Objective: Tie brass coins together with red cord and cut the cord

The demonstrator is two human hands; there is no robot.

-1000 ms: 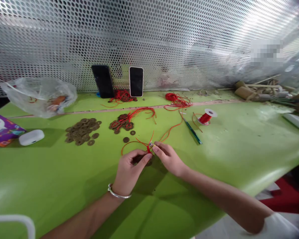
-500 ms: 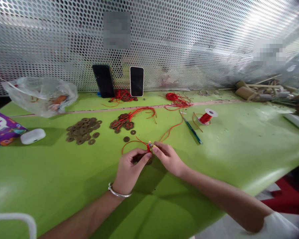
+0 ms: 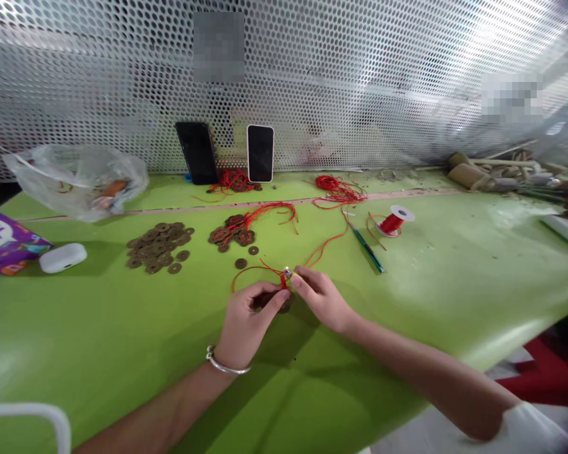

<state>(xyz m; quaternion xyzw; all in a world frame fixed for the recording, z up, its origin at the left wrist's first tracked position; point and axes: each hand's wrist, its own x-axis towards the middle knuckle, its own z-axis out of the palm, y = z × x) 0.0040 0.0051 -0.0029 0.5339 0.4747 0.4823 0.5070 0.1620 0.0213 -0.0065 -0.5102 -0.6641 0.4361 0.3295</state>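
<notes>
My left hand (image 3: 244,320) pinches knotted red cord (image 3: 283,282) over the glossy green table (image 3: 123,321); my right hand (image 3: 322,299) pinches a small shiny-tipped object (image 3: 288,273) beside the cord's top: cord-end work, I judge, calling for steadiness.

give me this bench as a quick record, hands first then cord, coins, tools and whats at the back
left hand: the left hand pinches red knotted cord, with dark coins at its fingers
right hand: the right hand has its fingertips beside the knotting; a patterned piece there is too small to identify
cord supply: red spool, plus a red cord tangle
coins: loose heap at left; corded bunch nearer the middle
tool: slim green-blue tool, lying down
back: black phone and white-edged phone, propped up
</notes>
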